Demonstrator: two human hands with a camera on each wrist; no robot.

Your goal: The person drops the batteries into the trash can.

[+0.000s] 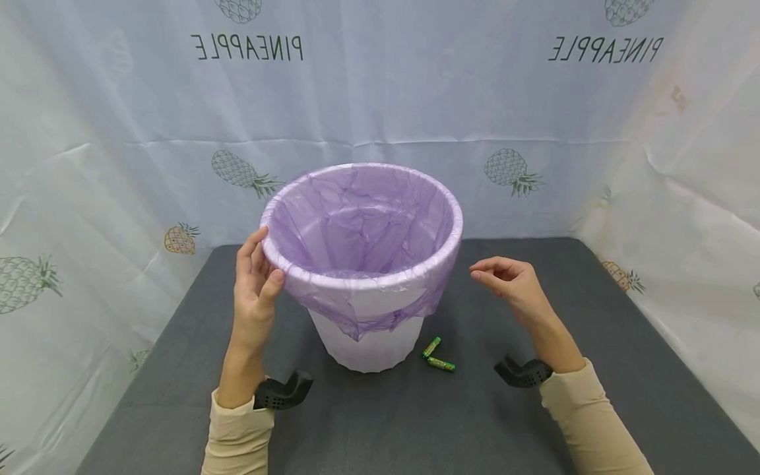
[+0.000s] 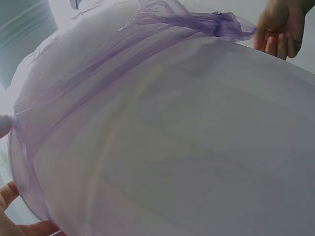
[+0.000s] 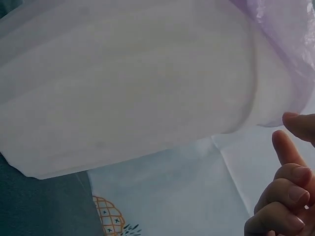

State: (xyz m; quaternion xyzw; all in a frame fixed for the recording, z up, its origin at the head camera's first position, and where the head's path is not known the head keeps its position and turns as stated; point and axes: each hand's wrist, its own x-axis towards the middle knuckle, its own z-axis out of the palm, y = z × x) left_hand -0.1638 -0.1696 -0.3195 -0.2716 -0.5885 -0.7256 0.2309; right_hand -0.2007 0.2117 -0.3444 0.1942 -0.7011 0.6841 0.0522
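A white trash bin (image 1: 374,346) stands upright with a purple trash bag (image 1: 368,244) lining it and folded down over its rim. My left hand (image 1: 254,290) touches the outside of the rim at the left, fingers and thumb spread apart along the bag's fold. In the left wrist view its fingertips (image 2: 37,228) lie along the bin's edge. My right hand (image 1: 510,280) hovers off the right side of the bin, holding nothing. Its thumb and index finger come close together with a gap between them, while the other fingers (image 3: 278,196) curl loosely.
Two green batteries, a tilted one (image 1: 432,347) and a flat one (image 1: 441,364), lie by the bin's base at the right. A dark grey tabletop (image 1: 368,422) carries everything. Pineapple-printed curtains (image 1: 380,99) hang behind and at both sides.
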